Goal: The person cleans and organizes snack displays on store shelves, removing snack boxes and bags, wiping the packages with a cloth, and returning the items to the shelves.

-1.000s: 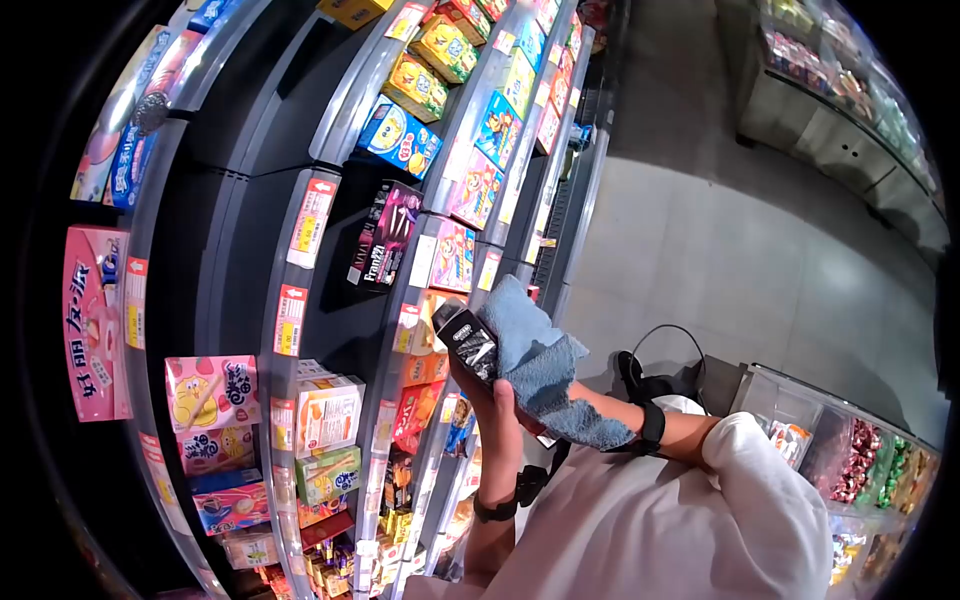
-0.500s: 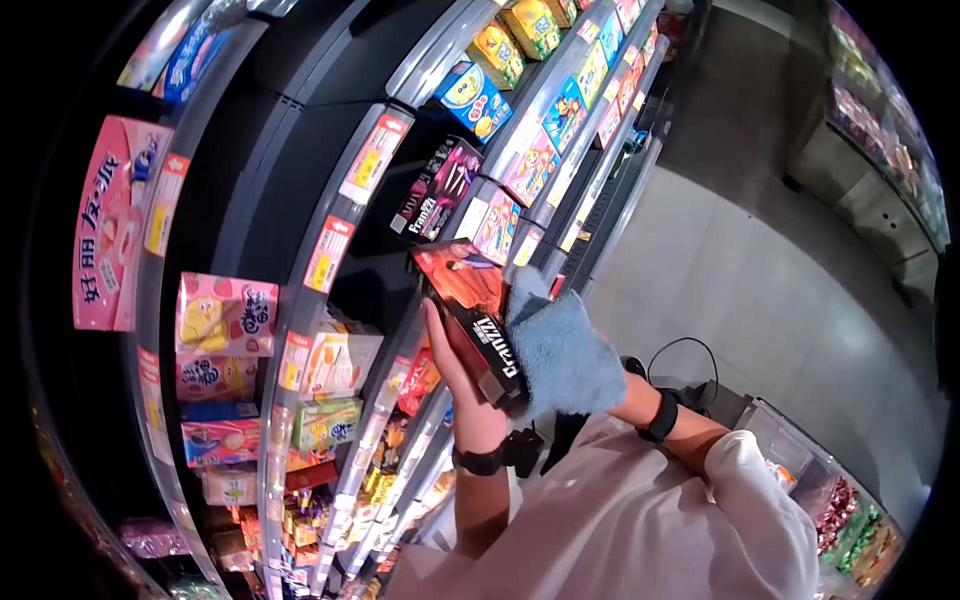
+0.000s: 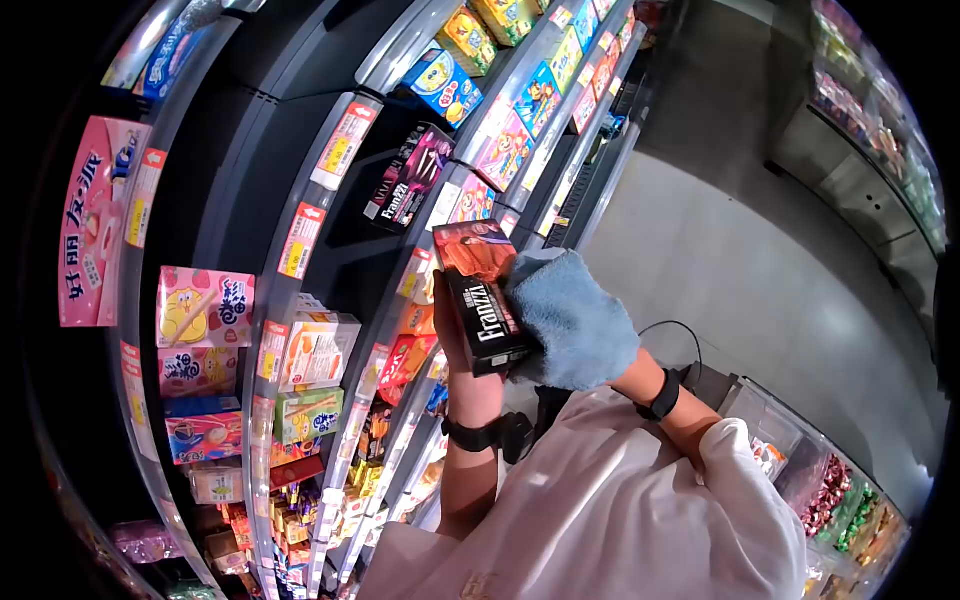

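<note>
A black and orange-red Franzzi snack box [image 3: 484, 312] is tilted in front of the shelves. My left hand [image 3: 470, 388] grips it from the left and underneath, its fingers mostly hidden behind the box. A light blue cloth [image 3: 572, 322] covers my right hand [image 3: 628, 378], and the cloth touches the box's right side. The right fingers are hidden under the cloth. On the shelf beyond the held box lies another Franzzi box [image 3: 408, 178], black with pink and purple.
Shelves with price tags [image 3: 300, 240] run along the left, holding pink boxes [image 3: 206, 308], a green box [image 3: 308, 415] and a blue biscuit box [image 3: 443, 87]. Grey floor [image 3: 690, 240] lies to the right, with a display unit [image 3: 860, 180] beyond. Clear bins with wrapped sweets [image 3: 830, 490] stand at lower right.
The Franzzi box has turned in my left hand, so its black lettered side faces me more. The cloth has shifted slightly along with it. The view has moved a little to the right.
</note>
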Tool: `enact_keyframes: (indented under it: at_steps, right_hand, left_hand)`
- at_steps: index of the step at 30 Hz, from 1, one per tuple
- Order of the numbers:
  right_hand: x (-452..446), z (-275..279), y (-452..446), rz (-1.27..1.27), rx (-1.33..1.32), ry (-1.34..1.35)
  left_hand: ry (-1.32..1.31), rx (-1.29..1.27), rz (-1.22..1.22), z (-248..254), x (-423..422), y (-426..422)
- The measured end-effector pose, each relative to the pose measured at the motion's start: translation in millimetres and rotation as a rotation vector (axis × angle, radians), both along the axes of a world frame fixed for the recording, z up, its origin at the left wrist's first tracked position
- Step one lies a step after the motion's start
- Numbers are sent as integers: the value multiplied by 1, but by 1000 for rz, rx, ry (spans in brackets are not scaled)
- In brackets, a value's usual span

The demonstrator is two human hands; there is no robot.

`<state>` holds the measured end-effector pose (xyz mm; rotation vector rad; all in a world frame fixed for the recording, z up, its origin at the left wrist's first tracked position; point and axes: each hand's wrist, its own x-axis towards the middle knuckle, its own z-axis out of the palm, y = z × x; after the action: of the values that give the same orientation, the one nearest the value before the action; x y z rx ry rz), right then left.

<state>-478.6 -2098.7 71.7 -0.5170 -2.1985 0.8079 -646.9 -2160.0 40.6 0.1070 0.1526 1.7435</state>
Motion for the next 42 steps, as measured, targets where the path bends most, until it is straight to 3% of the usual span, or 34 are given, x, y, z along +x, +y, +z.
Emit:
enact_keyframes:
  at_steps: [1,3,7,9,11,13,14,15,17,19,21,22,23,24,25,26,27,28,30,31,33,35,37,39,42]
  right_hand:
    - [2,2,-3,-22,-32,-76]
    - [-1,-17,-7,-26,-8,-97]
    - [10,8,-4,31,-24,-232]
    - [11,-10,-8,20,147,-46]
    - [6,-30,-17,-26,238,63]
    - [4,-27,-22,-66,272,112]
    - [2,-15,-24,-33,110,244]
    - [1,-8,-24,1,-53,375]
    - [6,-14,-20,100,-152,283]
    - [7,-14,-20,63,-714,63]
    - [1,-7,-19,3,-713,120]
    - [-3,-2,-18,-60,-713,174]
    - [-5,0,-18,-126,-714,229]
    - [-8,-45,-23,-166,-583,341]
    - [-8,-33,-22,-166,-582,342]
    - [-8,-9,-18,-217,-467,139]
    - [-8,4,-16,-265,-349,-63]
    - [-7,0,-18,-266,-347,-62]
    - [-6,-12,-26,-291,-497,457]
    - [-4,-7,-25,-291,-497,456]
    - [4,9,-22,-266,-573,250]
    - [6,11,-27,-230,-694,250]
    - [0,-6,-40,-518,-646,199]
    - [1,-25,-36,-566,-687,286]
    - [8,-32,-24,-531,-762,294]
  left_hand:
    - [18,-1,0,1,1,2]
    - [472,-259,193,5,3,6]
    - [446,-233,148,-2,5,-3]
    - [1231,-358,492,-1,24,-6]
    - [1169,-135,578,39,58,-13]
    - [649,-429,131,46,51,-15]
    - [532,-216,23,26,44,-20]
    - [535,-214,23,6,42,-21]
    - [952,-337,473,-15,44,-21]
    - [1326,-351,499,-14,55,-38]
    - [644,-428,322,-19,68,-39]
    - [1436,-359,408,-29,70,-51]
    - [1439,-359,409,-32,64,-59]
    - [1768,-304,320,-33,54,-66]
    - [1932,-276,264,-31,49,-70]
    - [2092,-234,215,-28,45,-74]
    - [2064,-212,190,-24,44,-77]
    - [2050,-199,178,-21,41,-78]
    - [1882,-190,78,-16,35,-80]
    - [1725,-193,-8,-13,31,-82]
    - [1766,-150,0,-5,25,-80]
    - [1882,-189,160,0,20,-75]
    - [1927,-381,304,-12,-2,-81]
    - [1924,-596,511,-26,-37,-86]
    - [1871,-575,894,1,-68,-60]
